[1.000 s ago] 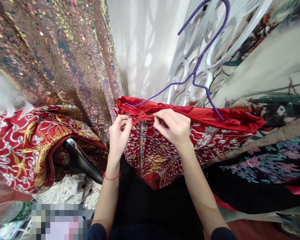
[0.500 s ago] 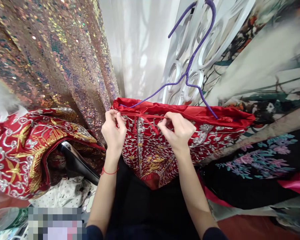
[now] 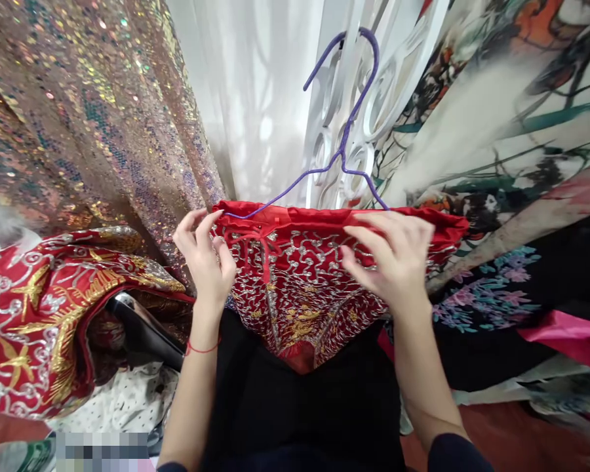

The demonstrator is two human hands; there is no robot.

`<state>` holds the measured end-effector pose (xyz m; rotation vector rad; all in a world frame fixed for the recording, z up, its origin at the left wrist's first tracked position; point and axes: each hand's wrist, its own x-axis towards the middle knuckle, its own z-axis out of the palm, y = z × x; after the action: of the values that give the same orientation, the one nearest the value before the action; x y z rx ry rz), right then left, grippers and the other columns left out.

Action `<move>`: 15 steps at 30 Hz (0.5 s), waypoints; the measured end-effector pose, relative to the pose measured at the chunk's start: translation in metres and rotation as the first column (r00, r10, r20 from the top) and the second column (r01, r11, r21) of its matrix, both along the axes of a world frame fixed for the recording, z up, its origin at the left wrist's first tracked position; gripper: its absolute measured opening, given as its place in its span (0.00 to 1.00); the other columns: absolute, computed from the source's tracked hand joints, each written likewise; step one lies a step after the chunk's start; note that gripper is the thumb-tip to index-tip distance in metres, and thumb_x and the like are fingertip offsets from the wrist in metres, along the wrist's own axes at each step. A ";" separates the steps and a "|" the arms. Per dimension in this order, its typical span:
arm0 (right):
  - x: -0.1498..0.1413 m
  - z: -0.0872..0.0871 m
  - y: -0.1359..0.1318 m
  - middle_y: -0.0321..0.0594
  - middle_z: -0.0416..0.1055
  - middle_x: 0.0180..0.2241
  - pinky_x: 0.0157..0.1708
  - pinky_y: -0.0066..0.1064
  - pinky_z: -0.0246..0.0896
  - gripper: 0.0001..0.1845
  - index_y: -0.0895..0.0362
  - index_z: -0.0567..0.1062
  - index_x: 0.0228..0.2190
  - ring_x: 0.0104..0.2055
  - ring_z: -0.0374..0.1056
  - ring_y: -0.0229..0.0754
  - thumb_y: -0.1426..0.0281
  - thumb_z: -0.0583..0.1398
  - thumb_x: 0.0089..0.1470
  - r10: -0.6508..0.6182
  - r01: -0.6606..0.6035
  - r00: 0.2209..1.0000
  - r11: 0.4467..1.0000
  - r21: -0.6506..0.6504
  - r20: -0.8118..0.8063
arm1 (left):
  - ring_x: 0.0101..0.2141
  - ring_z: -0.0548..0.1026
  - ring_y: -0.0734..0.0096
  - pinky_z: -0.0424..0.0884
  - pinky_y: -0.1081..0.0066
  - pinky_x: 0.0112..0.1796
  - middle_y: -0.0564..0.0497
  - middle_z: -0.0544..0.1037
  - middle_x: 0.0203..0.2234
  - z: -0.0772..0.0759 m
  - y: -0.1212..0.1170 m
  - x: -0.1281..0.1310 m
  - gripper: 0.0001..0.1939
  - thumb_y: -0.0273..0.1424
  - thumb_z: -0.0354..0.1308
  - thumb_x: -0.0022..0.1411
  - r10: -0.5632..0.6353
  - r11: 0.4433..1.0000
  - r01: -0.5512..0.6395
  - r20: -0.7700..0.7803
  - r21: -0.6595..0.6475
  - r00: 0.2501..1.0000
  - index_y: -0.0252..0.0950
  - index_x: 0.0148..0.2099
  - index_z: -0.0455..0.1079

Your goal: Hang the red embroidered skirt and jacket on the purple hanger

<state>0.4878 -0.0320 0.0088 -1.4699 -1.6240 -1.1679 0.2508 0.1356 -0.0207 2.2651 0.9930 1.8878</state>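
Observation:
A red skirt (image 3: 299,282) with silver and gold embroidery hangs in front of me, its red satin waistband (image 3: 319,216) stretched across the view. A thin red drawstring (image 3: 265,259) is tied near the left of the waistband, its ends dangling. The purple hanger (image 3: 344,144) reaches down into the waistband. My left hand (image 3: 204,262) is at the waistband's left end, fingers bent and apart, with the thumb away from them. Over the right part of the skirt, my right hand (image 3: 396,259) is open, slightly blurred, with nothing between its fingers.
A white openwork panel (image 3: 319,147) stands behind the hanger. Sequined fabric (image 3: 103,105) hangs at left, above another red embroidered garment (image 3: 29,314) and a black shiny object (image 3: 145,334). To the right are printed fabric (image 3: 560,118) and black floral cloth (image 3: 491,295).
Both hands have let go of the drawstring and opened. My right hand has moved right, away from the tie. The view has shifted, so the hanger appears farther left and lower.

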 end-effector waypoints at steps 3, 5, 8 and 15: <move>0.037 -0.001 -0.032 0.48 0.76 0.48 0.53 0.53 0.57 0.21 0.50 0.74 0.47 0.53 0.68 0.59 0.62 0.68 0.51 -0.187 0.190 0.981 0.981 0.043 -0.056 | 0.60 0.62 0.53 0.60 0.52 0.59 0.41 0.66 0.56 0.016 0.012 -0.005 0.17 0.24 0.52 0.62 -0.004 1.000 0.006 -0.128 0.013 0.992 0.40 0.52 0.71; 0.059 -0.004 -0.047 0.49 0.76 0.48 0.52 0.55 0.59 0.19 0.49 0.76 0.44 0.54 0.66 0.61 0.61 0.69 0.50 -0.225 0.229 0.970 0.973 0.026 -0.091 | 0.58 0.64 0.52 0.61 0.52 0.59 0.41 0.69 0.53 0.021 0.022 -0.006 0.12 0.27 0.55 0.63 -0.020 1.000 0.023 -0.187 0.013 0.982 0.40 0.48 0.72; 0.079 -0.009 -0.053 0.48 0.77 0.47 0.47 0.51 0.63 0.10 0.49 0.77 0.39 0.51 0.68 0.58 0.66 0.67 0.53 -0.172 0.175 0.979 0.984 0.026 -0.107 | 0.54 0.69 0.55 0.64 0.55 0.56 0.41 0.73 0.48 0.023 0.034 -0.007 0.09 0.31 0.55 0.66 -0.037 0.999 0.038 -0.232 0.001 0.972 0.39 0.46 0.73; 0.065 0.022 -0.032 0.42 0.81 0.42 0.45 0.48 0.66 0.05 0.47 0.81 0.35 0.43 0.76 0.52 0.69 0.65 0.57 0.032 0.031 0.969 0.968 0.249 -0.244 | 0.47 0.75 0.59 0.67 0.59 0.51 0.43 0.77 0.43 0.043 0.035 -0.009 0.10 0.30 0.49 0.70 0.001 0.998 -0.002 0.015 0.061 1.000 0.38 0.47 0.70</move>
<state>0.5533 -0.0644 0.0312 -1.3886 -1.2590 -1.0965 0.2414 0.1705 0.0227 2.2794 0.9487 1.9593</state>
